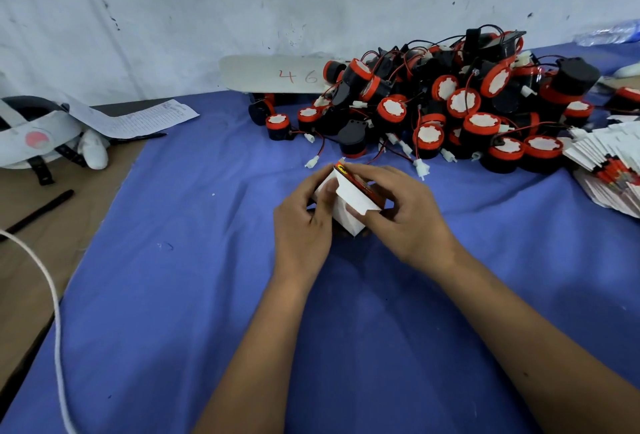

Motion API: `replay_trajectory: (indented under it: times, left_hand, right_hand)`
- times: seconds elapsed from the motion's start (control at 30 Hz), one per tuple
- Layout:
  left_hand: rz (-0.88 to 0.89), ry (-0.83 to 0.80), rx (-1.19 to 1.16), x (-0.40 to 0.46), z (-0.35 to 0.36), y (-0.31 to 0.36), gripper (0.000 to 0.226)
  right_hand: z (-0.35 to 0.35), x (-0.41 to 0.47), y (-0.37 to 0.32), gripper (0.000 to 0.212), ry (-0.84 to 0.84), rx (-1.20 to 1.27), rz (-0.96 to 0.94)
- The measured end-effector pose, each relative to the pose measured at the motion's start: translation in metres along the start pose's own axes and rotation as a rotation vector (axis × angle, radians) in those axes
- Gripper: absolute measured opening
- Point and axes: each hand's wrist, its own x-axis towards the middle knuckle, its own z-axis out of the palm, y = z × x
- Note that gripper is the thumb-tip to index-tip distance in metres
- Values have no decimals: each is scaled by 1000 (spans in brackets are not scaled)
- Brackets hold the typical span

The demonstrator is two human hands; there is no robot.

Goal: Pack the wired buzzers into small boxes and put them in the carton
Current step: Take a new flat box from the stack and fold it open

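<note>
Both hands meet at frame centre over the blue cloth [194, 260] covering the counter. Left hand [304, 222] and right hand [405, 215] have fingers curled closed around one small box [349, 201]: white card inside, red-and-black print outside, one flat flap raised. At 1 o'clock, a heap of wired buzzers [450, 108]: black round bodies, red rims, thin red and black leads. At 3 o'clock, stacked flat box blanks [609, 170].

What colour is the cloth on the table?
The cloth is blue, seen best in the head view.
</note>
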Motion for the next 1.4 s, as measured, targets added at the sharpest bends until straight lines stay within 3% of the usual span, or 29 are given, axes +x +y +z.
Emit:
replay_trajectory:
  times: [0.3,0.43,0.6,0.77,0.83,1.0,1.2,1.4]
  left_hand:
    - [-238,-73,-423,-10,21,11,47]
    - [-201,-83,-510,-5,21,4,38]
    - [-40,75,-270,-5,26,-4,24]
    - [21,191,-107,-6,22,-3,22]
    - [31,232,-78,-7,22,-1,20]
    - [77,255,4,-7,14,2,19]
    - [71,144,-25,-10,11,4,20]
    - [82,38,-23,-10,16,2,36]
  right_hand:
    - [10,-2,-2,65,-39,217,27]
    - [17,-2,-1,77,-72,160,42]
    - [27,-4,-5,59,-112,114,34]
    - [24,-9,-14,89,-322,251,155]
    - [24,-11,-18,84,-369,358,132]
    - [24,-8,-25,51,-171,530,154]
    - [16,-5,-18,46,-123,498,148]
    - [16,-3,-19,37,-29,507,185]
